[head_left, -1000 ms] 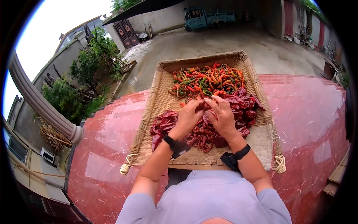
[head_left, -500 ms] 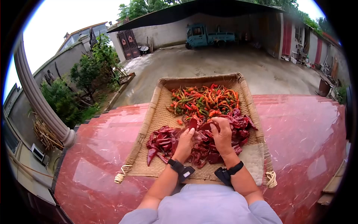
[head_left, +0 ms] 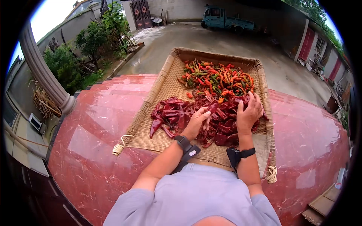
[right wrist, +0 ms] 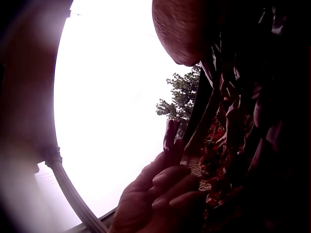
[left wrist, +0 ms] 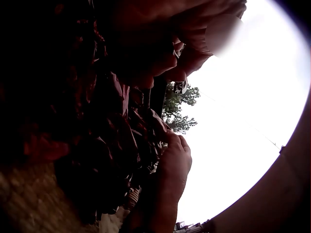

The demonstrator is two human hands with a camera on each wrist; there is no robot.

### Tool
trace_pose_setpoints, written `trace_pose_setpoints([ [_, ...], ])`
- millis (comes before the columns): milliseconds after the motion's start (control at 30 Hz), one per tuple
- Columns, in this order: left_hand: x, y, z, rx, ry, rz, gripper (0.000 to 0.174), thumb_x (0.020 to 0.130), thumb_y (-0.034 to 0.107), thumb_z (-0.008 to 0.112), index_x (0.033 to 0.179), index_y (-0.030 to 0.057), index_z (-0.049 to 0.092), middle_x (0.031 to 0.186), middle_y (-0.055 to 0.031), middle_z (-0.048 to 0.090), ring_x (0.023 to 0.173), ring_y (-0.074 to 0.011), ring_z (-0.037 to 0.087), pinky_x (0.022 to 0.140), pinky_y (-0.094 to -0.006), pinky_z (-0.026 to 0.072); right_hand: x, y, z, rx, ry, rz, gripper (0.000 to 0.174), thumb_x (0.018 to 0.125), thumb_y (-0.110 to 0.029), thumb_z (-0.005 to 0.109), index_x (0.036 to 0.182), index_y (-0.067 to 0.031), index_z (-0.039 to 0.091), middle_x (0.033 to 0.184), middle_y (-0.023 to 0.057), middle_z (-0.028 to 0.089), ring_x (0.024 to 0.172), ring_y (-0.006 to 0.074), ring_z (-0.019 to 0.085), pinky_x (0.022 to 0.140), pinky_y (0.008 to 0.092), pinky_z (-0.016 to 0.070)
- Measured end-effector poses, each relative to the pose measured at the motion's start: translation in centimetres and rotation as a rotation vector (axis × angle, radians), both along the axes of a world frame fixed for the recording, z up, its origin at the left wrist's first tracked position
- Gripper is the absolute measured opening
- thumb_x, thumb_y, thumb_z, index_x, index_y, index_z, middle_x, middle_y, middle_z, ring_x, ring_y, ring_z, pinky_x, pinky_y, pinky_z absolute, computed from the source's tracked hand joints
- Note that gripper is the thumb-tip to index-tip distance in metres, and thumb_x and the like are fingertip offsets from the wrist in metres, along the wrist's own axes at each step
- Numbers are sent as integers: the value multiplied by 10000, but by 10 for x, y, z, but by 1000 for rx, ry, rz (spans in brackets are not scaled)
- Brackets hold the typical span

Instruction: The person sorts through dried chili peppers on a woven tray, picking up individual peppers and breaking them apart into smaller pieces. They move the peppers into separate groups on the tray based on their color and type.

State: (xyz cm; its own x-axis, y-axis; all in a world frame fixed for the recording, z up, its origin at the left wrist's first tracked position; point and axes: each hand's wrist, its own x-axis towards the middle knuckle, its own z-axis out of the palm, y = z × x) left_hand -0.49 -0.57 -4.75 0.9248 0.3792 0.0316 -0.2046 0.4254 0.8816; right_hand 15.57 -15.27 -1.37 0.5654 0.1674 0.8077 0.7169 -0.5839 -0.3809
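My left hand (head_left: 197, 123) pinches a dark red dried chili pepper (head_left: 213, 106) between thumb and fingers, its end pointing up. The right wrist view shows the same chili pepper (right wrist: 170, 136) standing out above the left hand (right wrist: 155, 199). On the other side, my right hand (head_left: 249, 115) is over the right part of the dried chili pile (head_left: 226, 130), with thumb and fingers apart. In the left wrist view the right hand (left wrist: 174, 162) has its fingertips right at dark, shiny chilies. More dried chilies (head_left: 171, 113) lie left of my left hand.
A woven tray (head_left: 160, 84) with a raised rim carries the chilies. Thin red, orange and green chilies (head_left: 218, 77) are heaped at its far end. Red stone floor (head_left: 102, 150) surrounds it. Beyond are a concrete yard (head_left: 181, 35) and a blue cargo tricycle (head_left: 226, 19).
Both hands were together over the pile's middle; they then parted. The right hand has moved right to the dried chilies, while the left keeps a chili. The head view has shifted.
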Motion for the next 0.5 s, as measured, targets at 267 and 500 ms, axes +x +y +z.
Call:
trace_pose_setpoints([
  [267, -4, -6, 6, 183, 22, 21, 442, 1043, 228, 570, 1444, 68, 472, 732, 47, 512, 576, -54, 459, 555, -224, 437, -46, 11, 20, -39, 328, 775, 400, 946, -143, 697, 1328, -76, 602, 1223, 123, 642, 1026, 288, 668, 874, 380, 543],
  [500, -7, -11, 12, 621, 14, 486, 316, 1003, 173, 623, 1297, 60, 609, 817, 24, 551, 703, -78, 525, 649, -248, 465, -39, 12, 12, 188, 250, 656, 216, 947, -81, 696, 1153, -44, 640, 1043, 95, 665, 895, 217, 670, 779, 345, 538],
])
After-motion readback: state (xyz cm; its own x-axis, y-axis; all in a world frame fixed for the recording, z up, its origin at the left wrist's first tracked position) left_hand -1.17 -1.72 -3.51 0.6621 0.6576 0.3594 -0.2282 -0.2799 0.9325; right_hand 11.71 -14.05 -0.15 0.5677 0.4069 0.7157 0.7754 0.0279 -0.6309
